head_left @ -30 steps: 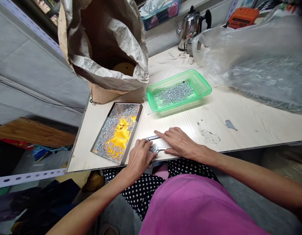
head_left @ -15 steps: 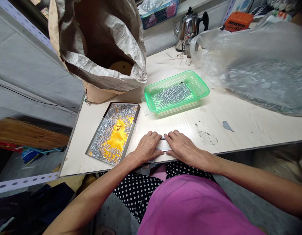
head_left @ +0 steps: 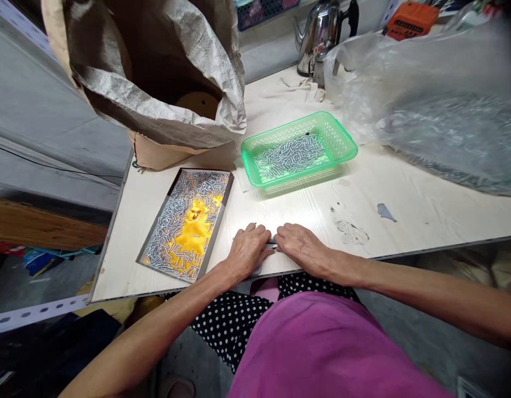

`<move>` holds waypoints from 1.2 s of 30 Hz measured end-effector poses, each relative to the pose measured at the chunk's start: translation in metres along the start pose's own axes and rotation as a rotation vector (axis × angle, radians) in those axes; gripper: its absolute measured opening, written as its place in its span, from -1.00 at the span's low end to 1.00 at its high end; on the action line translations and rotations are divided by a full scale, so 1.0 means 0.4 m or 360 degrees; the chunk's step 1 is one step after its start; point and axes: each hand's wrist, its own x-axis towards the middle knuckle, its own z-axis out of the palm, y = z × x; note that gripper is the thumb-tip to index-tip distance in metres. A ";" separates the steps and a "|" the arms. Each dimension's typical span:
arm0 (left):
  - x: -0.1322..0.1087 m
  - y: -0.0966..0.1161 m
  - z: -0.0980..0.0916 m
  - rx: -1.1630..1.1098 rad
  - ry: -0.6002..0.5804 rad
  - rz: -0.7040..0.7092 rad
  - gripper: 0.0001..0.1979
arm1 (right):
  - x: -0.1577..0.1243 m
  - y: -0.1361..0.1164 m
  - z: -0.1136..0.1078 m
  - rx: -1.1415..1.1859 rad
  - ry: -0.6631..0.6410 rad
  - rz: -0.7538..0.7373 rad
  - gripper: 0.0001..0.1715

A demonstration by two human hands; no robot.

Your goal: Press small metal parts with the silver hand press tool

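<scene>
Both hands are close together at the table's near edge. My left hand (head_left: 248, 251) and my right hand (head_left: 302, 247) are closed, fingers curled, on the two ends of a flat silvery metal strip (head_left: 272, 244). Only a narrow bit of the strip shows in the gap between them; the hands cover the rest. Left of my left hand lies a shallow tray (head_left: 216, 226) with a yellow bottom, holding many small silvery pieces that look like short springs. Beyond the hands, a green plastic basket (head_left: 350, 152) holds more such silvery pieces (head_left: 291, 155).
A large woven sack (head_left: 156, 119) stands open at the back left. At the back are a metal kettle (head_left: 319, 36) and an orange box (head_left: 411, 21). A clear plastic bag (head_left: 442, 121) of silvery pieces lies on the right. A grey scrap (head_left: 386, 212) lies on the table.
The metal strip between my hands has tilted, and less of its face shows. My fingers have curled further round it. The view has shifted slightly.
</scene>
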 end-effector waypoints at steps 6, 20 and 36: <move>-0.020 0.003 0.015 0.0026 0.0173 -0.0094 -0.62 | 0.009 0.033 -0.020 -0.0075 0.0053 0.0107 -0.66; -0.100 0.126 0.173 -0.0433 0.0678 0.0214 -0.44 | 0.125 0.132 -0.045 -0.0122 0.0103 0.0175 -0.80; -0.314 0.000 0.082 -0.0193 0.1207 0.0176 -0.75 | 0.241 -0.106 0.049 -0.0196 -0.0046 -0.1125 -0.86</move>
